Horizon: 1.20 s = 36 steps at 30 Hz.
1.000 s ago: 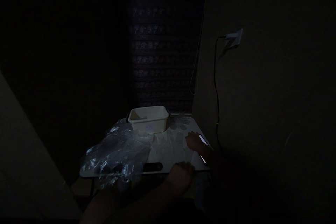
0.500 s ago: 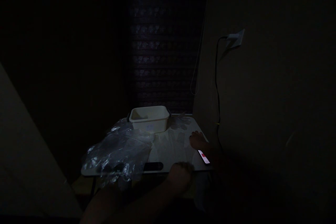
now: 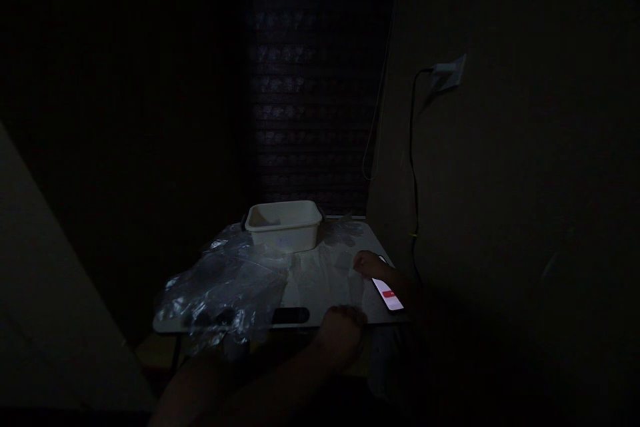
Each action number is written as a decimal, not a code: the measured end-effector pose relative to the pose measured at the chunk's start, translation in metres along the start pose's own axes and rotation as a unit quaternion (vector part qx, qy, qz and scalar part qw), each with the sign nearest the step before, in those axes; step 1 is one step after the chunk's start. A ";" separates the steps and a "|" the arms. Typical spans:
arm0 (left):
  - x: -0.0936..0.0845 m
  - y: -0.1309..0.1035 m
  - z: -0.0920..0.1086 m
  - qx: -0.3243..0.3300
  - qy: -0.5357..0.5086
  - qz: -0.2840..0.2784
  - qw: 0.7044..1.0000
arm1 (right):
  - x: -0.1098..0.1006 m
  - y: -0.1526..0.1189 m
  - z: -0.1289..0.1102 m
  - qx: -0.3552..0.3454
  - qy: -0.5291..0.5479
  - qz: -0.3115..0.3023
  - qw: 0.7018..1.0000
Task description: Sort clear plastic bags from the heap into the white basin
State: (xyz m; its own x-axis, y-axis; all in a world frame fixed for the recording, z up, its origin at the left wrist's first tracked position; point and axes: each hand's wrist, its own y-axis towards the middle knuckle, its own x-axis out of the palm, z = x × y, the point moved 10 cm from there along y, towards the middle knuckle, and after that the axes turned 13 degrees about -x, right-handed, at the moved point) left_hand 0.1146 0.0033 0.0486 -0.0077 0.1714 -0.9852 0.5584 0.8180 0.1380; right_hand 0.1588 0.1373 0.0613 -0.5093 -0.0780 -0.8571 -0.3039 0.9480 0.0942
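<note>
Slim black-edged phone (image 3: 384, 288): one, screen lit, lying on the right side of the white rectangular table (image 3: 371, 239).
Your right hand (image 3: 368, 263): one, near the phone's far end.
Your left hand (image 3: 343, 332): one, at the table's near edge.
Both hands: open or closed, I cannot tell.
White plastic tub (image 3: 285, 239): one, at back.
Clear crinkled plastic (image 3: 235, 287): at left, pieces not countable.
Half-second change: your right hand is slightly more left, more screen shows.

Dim throughout, upper left near-black — a white-lit rectangular phone (image 3: 393, 303) glows right of lower centre — crumpled clear plastic (image 3: 227, 290) glints lower left.
</note>
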 end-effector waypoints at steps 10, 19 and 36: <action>0.002 0.000 0.000 0.006 -0.009 -0.008 1.000 | 0.004 0.009 0.016 0.029 0.075 0.027 0.996; 0.006 0.001 0.001 0.015 -0.024 -0.001 1.000 | -0.006 0.011 0.011 -0.007 -0.073 0.018 0.997; 0.006 0.001 0.000 0.020 -0.022 0.028 0.999 | 0.011 0.006 -0.007 -0.064 -0.201 -0.065 0.975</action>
State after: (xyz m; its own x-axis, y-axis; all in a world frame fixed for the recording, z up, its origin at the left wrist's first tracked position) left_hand 0.1150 0.0051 0.0428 0.0614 0.1918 -0.9795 0.5893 0.7851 0.1906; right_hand 0.1454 0.1399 0.0564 -0.1112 -0.0446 -0.9928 -0.4555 0.8902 0.0110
